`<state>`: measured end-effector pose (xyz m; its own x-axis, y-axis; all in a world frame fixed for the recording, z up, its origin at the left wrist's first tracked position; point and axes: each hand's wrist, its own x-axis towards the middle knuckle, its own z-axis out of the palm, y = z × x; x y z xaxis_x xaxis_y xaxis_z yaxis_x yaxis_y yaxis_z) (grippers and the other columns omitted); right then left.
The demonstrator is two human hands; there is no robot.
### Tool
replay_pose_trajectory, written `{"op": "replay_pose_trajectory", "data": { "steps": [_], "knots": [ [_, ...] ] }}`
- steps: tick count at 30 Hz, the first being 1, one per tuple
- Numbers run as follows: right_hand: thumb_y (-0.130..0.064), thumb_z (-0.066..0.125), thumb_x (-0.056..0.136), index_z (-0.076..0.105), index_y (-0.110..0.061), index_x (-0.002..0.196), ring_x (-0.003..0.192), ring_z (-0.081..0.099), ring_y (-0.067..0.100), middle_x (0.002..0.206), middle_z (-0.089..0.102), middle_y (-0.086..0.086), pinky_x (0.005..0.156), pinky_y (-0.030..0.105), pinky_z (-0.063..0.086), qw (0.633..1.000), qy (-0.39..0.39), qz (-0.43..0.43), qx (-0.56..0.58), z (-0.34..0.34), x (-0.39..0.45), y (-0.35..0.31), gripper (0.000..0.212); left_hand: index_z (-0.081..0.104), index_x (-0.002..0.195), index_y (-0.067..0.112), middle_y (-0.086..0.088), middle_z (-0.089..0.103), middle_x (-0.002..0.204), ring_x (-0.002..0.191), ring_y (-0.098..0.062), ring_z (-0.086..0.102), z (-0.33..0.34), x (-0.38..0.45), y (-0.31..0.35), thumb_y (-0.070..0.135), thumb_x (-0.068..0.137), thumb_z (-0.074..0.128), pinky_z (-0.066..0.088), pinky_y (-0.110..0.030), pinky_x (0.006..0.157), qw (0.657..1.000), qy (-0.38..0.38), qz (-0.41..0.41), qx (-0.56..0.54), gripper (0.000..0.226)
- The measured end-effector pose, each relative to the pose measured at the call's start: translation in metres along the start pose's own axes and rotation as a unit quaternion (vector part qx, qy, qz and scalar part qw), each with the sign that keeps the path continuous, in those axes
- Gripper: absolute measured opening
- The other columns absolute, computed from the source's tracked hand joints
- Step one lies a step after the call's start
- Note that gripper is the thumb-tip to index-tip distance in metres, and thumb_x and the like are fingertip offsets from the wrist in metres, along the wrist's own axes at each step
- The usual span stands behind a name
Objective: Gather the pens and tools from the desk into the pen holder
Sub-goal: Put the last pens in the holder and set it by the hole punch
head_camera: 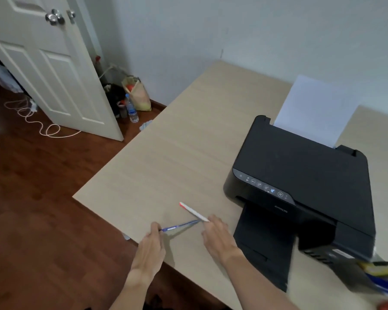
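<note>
A blue pen (179, 226) lies low over the light wooden desk (177, 153), and my left hand (149, 247) pinches its near end at the desk's front edge. A white pen with a red cap (193, 210) points away to the upper left; my right hand (217, 236) grips its near end. The two pens almost meet between my hands. At the lower right corner, blurred yellow, blue and black items (381, 276) stick up; whether they stand in a pen holder I cannot tell.
A black printer (300, 186) with its output tray (264, 245) extended stands right of my hands, white paper (316, 110) in its rear feed. Left of the desk is dark wood floor, an open white door (49, 63), a cord, bags and a water bottle (132, 108).
</note>
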<state>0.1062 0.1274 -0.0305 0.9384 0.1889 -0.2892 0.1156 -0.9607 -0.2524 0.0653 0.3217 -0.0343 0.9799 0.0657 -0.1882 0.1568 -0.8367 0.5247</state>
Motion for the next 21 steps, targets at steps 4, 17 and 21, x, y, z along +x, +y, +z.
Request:
{"op": "replay_pose_trajectory", "data": {
  "steps": [4,17,21],
  "knots": [
    [-0.005,0.044,0.092,0.06,-0.009,0.101,0.098,0.058,0.034,0.109,0.06,0.011,0.082,0.04,0.045,0.996,0.042,0.046,0.066,-0.021,-0.014,0.015,0.019,0.036,0.088,0.016,-0.009,0.055,0.055,0.053,-0.031,0.057,-0.025,0.001,0.0,0.014,0.101,0.038,0.039,-0.039,0.049,0.998,0.054,0.008,-0.033,0.013],
    [-0.006,0.038,0.085,0.051,-0.017,0.08,0.071,0.043,0.015,0.081,0.051,-0.003,0.07,0.027,0.043,0.93,0.349,0.042,0.106,-0.076,-0.127,0.144,0.018,0.035,0.079,0.023,-0.003,0.046,0.062,0.056,-0.026,0.048,-0.01,0.04,0.164,0.022,0.093,0.032,0.039,-0.043,0.051,0.966,0.063,0.225,-0.114,0.015],
    [-0.002,0.05,0.078,0.042,-0.02,0.081,0.068,0.039,0.015,0.077,0.047,-0.003,0.07,0.022,0.035,0.907,0.393,0.111,0.104,-0.094,-0.173,0.202,0.02,0.035,0.079,0.024,0.001,0.045,0.06,0.051,-0.016,0.047,0.022,0.035,0.246,0.017,0.094,0.033,0.035,-0.033,0.047,0.937,0.03,0.325,-0.121,0.016]
  ]
}}
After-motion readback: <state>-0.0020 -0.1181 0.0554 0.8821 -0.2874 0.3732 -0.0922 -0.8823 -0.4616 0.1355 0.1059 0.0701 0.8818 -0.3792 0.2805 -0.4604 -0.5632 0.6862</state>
